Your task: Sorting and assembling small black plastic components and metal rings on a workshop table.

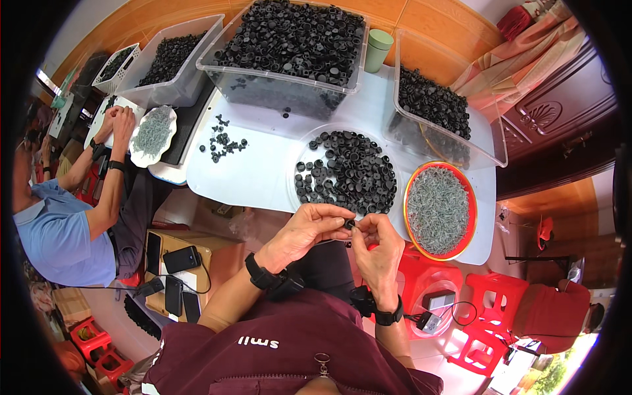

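At the table's near edge my left hand point(308, 230) pinches a small round black plastic cap point(349, 224) between thumb and fingertips. My right hand point(378, 249) meets it there, thumb and forefinger closed at the cap's side; whatever they grip is too small to make out. Just beyond both hands lies a clear round tray point(297, 146) with many loose black caps point(359, 172). To the right of it stands a red-rimmed bowl point(471, 214) full of small silvery screws point(437, 209).
Clear bins point(276, 92) of black parts line the table's back, beside a green canister point(378, 51). A small pile of black pieces point(226, 142) lies left. A co-worker point(72, 224) sits left near a white dish point(140, 158). Phones point(182, 259) rest on a carton; red stools point(490, 296) stand right.
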Demonstrator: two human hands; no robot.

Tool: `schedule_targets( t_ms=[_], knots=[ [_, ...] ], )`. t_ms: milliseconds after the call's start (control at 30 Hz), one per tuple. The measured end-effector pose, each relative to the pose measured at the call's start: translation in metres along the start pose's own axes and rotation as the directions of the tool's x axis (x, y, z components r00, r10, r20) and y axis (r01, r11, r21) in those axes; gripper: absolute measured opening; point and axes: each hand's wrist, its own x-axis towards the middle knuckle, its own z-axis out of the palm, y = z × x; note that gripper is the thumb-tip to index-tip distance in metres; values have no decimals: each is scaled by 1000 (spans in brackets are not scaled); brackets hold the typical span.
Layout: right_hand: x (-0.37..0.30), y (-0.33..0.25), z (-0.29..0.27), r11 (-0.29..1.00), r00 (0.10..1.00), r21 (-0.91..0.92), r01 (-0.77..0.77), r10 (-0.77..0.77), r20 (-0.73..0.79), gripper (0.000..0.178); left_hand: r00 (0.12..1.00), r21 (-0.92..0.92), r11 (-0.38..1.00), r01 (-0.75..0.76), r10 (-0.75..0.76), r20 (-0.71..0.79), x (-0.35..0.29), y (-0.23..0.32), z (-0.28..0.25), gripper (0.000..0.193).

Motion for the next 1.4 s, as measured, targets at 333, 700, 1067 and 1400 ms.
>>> schedule_targets(
  t_ms=[333,700,1067,1400],
  knots=[
    [1,-1,0,999,999,-34,18,-17,35,17,998,165,986,-19,28,-56,1,-1,1,22],
    [-2,-1,1,992,994,-72,105,-103,24,14,993,222,971,-94,106,-43,-6,2,6,20],
    [-8,-3,-6,995,995,91,30,-20,-102,10,989,150,985,-88,104,-101,-9,2,-1,19],
    [-16,16,-14,1000,994,1,-29,29,-106,9,803,959,236,-157,596,-15,0,11,-6,18]
  ],
)
